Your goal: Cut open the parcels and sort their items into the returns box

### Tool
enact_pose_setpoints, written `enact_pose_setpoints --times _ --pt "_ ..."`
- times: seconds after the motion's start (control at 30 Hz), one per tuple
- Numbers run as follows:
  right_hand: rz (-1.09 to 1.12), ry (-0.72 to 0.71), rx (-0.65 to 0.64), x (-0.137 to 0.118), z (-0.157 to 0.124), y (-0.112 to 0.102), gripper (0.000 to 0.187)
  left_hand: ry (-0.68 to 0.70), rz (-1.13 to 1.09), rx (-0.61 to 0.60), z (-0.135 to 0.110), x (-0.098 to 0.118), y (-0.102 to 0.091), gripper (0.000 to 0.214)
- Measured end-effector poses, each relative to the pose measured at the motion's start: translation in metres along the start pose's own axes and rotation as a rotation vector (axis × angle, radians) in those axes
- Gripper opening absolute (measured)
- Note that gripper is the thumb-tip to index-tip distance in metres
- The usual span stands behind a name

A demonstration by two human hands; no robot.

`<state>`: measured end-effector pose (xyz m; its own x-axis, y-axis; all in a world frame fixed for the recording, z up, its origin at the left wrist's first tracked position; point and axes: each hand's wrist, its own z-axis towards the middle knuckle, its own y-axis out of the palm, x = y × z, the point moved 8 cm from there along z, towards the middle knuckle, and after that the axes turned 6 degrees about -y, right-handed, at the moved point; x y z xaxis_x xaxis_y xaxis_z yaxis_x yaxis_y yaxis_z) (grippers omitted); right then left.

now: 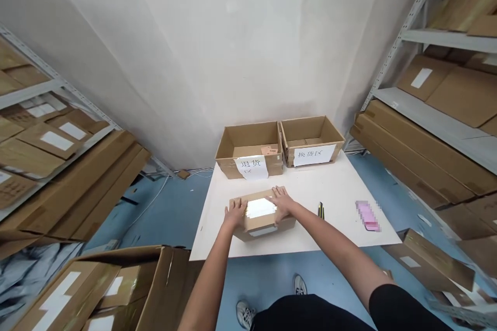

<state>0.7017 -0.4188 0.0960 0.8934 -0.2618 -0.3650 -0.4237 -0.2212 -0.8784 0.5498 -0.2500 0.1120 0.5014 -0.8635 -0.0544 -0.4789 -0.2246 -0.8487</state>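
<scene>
A small closed cardboard box (259, 223) with a white label on top lies on the white table (334, 191). My left hand (235, 212) rests on the box's left end with its fingers curled over the edge. My right hand (282, 202) lies flat on the box's right top, fingers stretched out. Both hands touch the box, which sits on the tabletop.
Two open cartons with paper labels, left one (248, 150) and right one (312, 140), stand at the table's far edge. A utility knife (321, 210) and a pink object (368, 215) lie right of the box. Shelves of cartons flank both sides. An open carton (128, 289) stands at lower left.
</scene>
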Motion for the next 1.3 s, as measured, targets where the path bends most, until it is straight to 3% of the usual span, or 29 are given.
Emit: enact_pose_setpoints --times 0.17,0.23,0.37,0.47,0.57,0.73,0.83,0.9,1.0,1.07,1.17,1.3 --pt "0.066 0.024 -0.099 0.010 0.015 -0.013 0.155 -0.095 -0.148 0.125 -0.016 0.030 0.004 0.089" --pt "0.073 0.042 -0.092 0.008 0.016 -0.014 0.153 -0.159 -0.210 0.168 -0.017 0.044 0.008 0.077" --pt "0.061 0.203 0.059 0.003 0.001 -0.008 0.145 -0.205 -0.252 0.226 -0.005 0.066 0.003 0.080" --pt "0.045 0.372 0.206 0.009 -0.028 -0.006 0.120 -0.142 -0.242 0.185 0.013 0.086 -0.007 0.078" --pt "0.087 0.463 0.271 0.018 -0.065 -0.003 0.102 -0.046 -0.180 0.148 0.030 0.116 -0.021 0.082" --pt "0.214 0.505 0.299 0.025 -0.115 0.010 0.101 0.117 -0.051 0.065 0.046 0.162 -0.035 0.094" --pt "0.324 0.493 0.342 0.026 -0.128 0.024 0.094 0.133 0.011 -0.012 0.051 0.172 -0.039 0.111" --pt "0.398 0.478 0.435 0.032 -0.134 0.032 0.085 0.126 0.052 -0.032 0.055 0.176 -0.041 0.119" --pt "0.412 0.522 0.662 0.056 -0.151 0.038 0.066 0.094 0.101 -0.038 0.062 0.180 -0.039 0.121" --pt "0.369 0.636 0.745 0.085 -0.167 0.046 0.061 0.076 0.126 -0.033 0.068 0.181 -0.036 0.120" --pt "0.359 0.818 0.701 0.134 -0.183 0.067 0.059 0.076 0.140 -0.023 0.077 0.182 -0.030 0.117" --pt "0.494 0.984 0.527 0.183 -0.188 0.109 0.056 0.064 0.120 -0.029 0.080 0.181 -0.023 0.117"
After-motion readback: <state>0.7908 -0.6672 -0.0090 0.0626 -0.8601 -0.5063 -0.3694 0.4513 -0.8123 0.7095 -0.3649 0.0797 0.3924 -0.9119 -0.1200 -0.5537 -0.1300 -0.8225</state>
